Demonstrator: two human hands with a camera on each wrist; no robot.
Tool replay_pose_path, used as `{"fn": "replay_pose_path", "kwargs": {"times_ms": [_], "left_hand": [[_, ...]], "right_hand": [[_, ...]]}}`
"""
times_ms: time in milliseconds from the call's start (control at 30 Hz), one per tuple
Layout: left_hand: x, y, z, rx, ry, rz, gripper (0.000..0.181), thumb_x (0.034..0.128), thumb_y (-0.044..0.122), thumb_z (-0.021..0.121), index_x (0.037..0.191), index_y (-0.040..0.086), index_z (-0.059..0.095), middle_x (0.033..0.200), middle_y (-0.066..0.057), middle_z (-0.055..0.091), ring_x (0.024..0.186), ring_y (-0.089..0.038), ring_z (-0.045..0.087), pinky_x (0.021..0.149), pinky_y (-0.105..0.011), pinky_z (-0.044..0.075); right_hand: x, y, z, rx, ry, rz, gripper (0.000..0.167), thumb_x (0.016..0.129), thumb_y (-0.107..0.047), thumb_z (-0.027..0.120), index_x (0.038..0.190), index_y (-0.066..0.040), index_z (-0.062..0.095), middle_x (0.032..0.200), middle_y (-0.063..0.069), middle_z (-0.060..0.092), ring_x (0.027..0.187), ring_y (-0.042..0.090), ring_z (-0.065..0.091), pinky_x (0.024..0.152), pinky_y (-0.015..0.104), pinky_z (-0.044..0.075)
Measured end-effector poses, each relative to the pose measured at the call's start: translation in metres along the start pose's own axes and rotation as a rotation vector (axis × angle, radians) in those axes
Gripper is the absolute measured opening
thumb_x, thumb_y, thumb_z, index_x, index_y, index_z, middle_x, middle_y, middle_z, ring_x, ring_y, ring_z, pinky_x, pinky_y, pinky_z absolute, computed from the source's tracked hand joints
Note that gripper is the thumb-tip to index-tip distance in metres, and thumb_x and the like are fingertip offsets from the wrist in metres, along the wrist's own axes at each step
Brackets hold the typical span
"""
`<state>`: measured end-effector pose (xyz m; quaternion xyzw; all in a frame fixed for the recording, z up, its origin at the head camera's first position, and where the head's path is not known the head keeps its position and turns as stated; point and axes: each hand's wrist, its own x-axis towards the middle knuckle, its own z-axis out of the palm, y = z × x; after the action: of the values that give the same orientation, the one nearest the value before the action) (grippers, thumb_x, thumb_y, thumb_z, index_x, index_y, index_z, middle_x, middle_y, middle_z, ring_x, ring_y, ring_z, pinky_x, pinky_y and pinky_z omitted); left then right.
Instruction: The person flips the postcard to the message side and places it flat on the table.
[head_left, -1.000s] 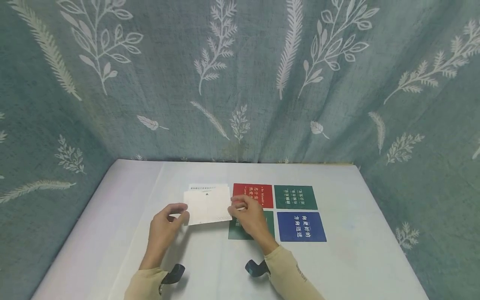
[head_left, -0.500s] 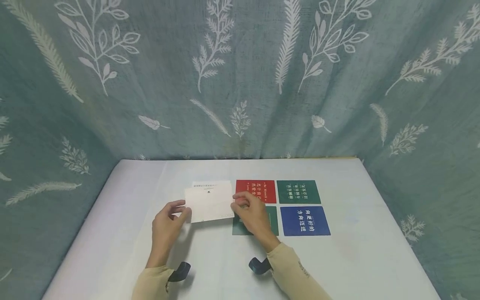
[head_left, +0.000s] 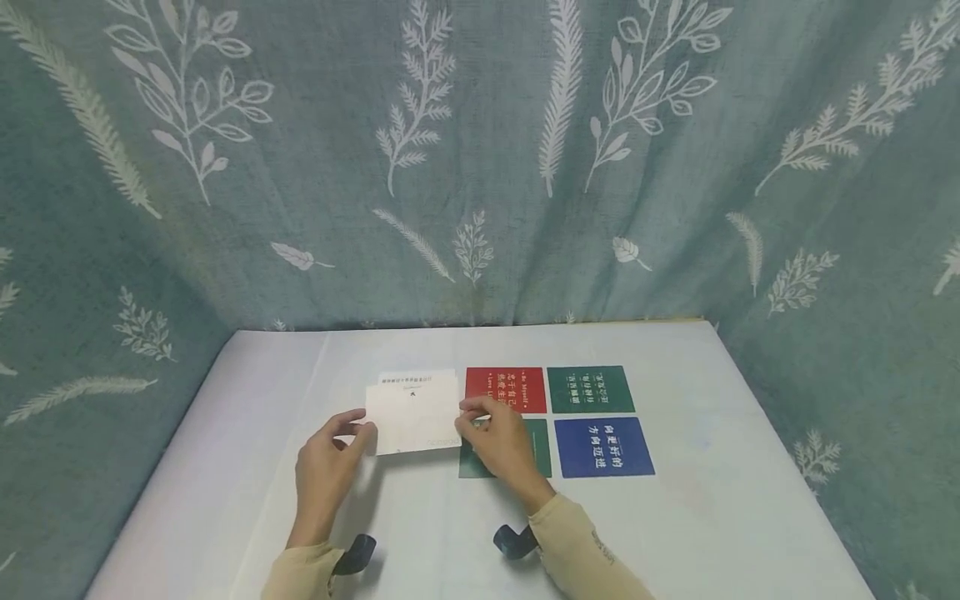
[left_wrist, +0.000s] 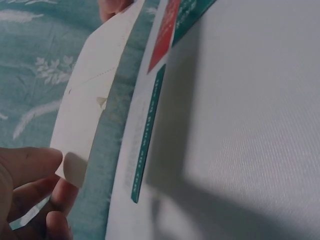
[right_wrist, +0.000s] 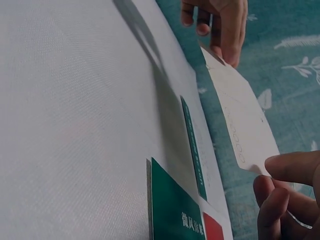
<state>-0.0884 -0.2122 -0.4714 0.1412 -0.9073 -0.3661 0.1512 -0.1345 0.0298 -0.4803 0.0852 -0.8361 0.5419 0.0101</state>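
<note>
A cream-white postcard is held off the table between both hands, its pale side with small print facing up. The left hand pinches its left edge between thumb and fingers, as the left wrist view also shows. At the opposite edge, the right hand pinches it near the corner. Behind and partly hidden by it lies a white card with dark lettering; the right wrist view shows a green strip along it. Under the right hand, a green card lies partly covered.
Right of the postcard, a red card, another green card and a blue card lie flat in a grid with the covered green one. The white table ends at a leaf-patterned curtain behind and at both sides.
The head view shifts slightly. Both hands keep their pinch on the postcard, which stays raised in nearly the same place; the cards on the table have not moved.
</note>
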Motion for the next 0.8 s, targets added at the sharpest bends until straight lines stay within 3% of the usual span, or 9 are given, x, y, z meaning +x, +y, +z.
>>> {"fn": "replay_pose_path", "kwargs": {"times_ms": [167, 300, 500, 800], "left_hand": [[-0.001, -0.002, -0.002, 0.085, -0.013, 0.023, 0.036, 0.0938, 0.03, 0.072, 0.122, 0.008, 0.07, 0.1, -0.01, 0.075, 0.073, -0.019, 0.061, 0.055, -0.027, 0.042], [0.007, 0.0, -0.007, 0.1, 0.003, 0.041, 0.037, 0.0928, 0.028, 0.073, 0.122, 0.006, 0.07, 0.099, -0.01, 0.075, 0.069, -0.017, 0.061, 0.051, -0.026, 0.042], [0.009, -0.003, -0.009, 0.108, 0.034, 0.054, 0.035, 0.0921, 0.028, 0.073, 0.121, 0.007, 0.071, 0.098, -0.01, 0.075, 0.069, -0.019, 0.06, 0.048, -0.026, 0.04], [0.004, -0.006, -0.005, 0.144, -0.049, 0.012, 0.038, 0.0925, 0.03, 0.07, 0.124, 0.009, 0.07, 0.104, -0.009, 0.074, 0.072, -0.02, 0.061, 0.05, -0.03, 0.042]], "right_hand": [[-0.004, -0.001, 0.004, -0.045, -0.015, 0.036, 0.024, 0.09, -0.015, 0.074, 0.114, -0.012, 0.075, 0.093, -0.004, 0.071, 0.054, 0.006, 0.053, 0.048, 0.022, 0.042], [0.005, -0.007, 0.007, -0.066, -0.017, 0.019, 0.029, 0.089, -0.015, 0.074, 0.118, -0.013, 0.074, 0.092, -0.006, 0.07, 0.053, 0.006, 0.052, 0.048, 0.022, 0.041], [0.007, -0.012, 0.007, -0.071, -0.042, -0.008, 0.029, 0.091, -0.018, 0.072, 0.12, -0.015, 0.073, 0.095, -0.006, 0.07, 0.056, 0.006, 0.051, 0.05, 0.023, 0.041], [-0.002, -0.006, 0.006, -0.121, -0.088, 0.035, 0.027, 0.091, -0.018, 0.071, 0.118, -0.013, 0.074, 0.091, -0.007, 0.069, 0.056, 0.006, 0.05, 0.051, 0.023, 0.04]]}}
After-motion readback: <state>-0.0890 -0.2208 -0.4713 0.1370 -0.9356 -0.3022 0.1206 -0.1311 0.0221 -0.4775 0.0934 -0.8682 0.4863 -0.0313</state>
